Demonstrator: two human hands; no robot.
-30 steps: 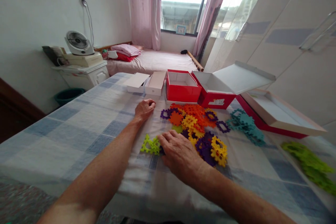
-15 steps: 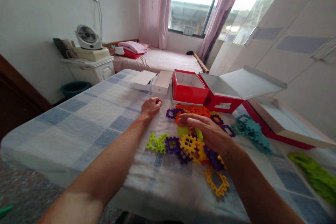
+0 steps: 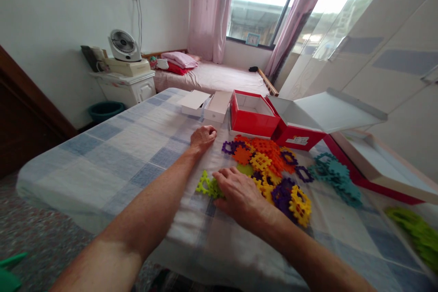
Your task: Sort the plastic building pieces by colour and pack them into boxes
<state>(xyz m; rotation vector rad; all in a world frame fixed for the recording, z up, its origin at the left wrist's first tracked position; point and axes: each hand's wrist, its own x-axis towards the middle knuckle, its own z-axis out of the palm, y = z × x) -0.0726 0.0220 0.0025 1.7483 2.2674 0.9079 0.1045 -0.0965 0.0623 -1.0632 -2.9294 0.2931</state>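
Note:
My left hand (image 3: 204, 138) rests in a loose fist on the checked cloth, short of the white boxes, and nothing shows in it. Palm down, my right hand (image 3: 236, 191) curls its fingers over the lime-green interlocking plastic pieces (image 3: 204, 184) at the pile's left side. Its grip is partly hidden by the back of the hand. Beyond and right of that hand lie orange pieces (image 3: 267, 148), yellow pieces (image 3: 261, 161) and purple pieces (image 3: 283, 194), overlapping. A yellow piece (image 3: 300, 205) sits at the pile's near right edge.
Behind the pile stand a red box (image 3: 255, 121), a second red box (image 3: 297, 139) with its lid raised, and a white box (image 3: 218, 106). Teal pieces (image 3: 337, 175) lie to the right, near a long open tray (image 3: 379, 178). More green pieces (image 3: 414, 232) are at the right edge.
My right hand has moved left and nearer, from over the pile to the lime-green pieces. The yellow piece at the near edge now lies further right and back. My left hand stays put.

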